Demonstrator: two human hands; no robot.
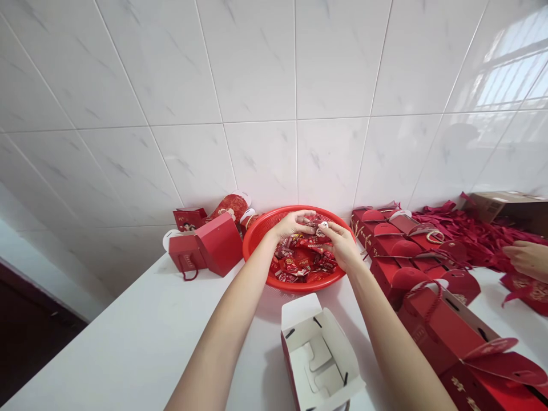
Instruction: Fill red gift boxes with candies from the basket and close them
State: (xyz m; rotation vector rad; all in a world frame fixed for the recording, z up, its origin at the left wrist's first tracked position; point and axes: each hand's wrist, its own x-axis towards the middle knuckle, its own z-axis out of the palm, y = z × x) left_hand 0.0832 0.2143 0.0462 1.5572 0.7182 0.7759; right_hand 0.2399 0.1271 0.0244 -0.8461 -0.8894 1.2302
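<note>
Pinching wrapped sweet (322, 229) in right hand (342, 245); left hand (291, 225) grip unclear; open box (317, 342), six o'clock, unfilled; closed boxes (447, 334), four o'clock.

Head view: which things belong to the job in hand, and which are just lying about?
Likely in use:
- left hand
- right hand
- wrapped packets
- red basket
- open box

Apparently lying about:
- red packaging at left
- red boxes at right
- cardboard carton
</note>
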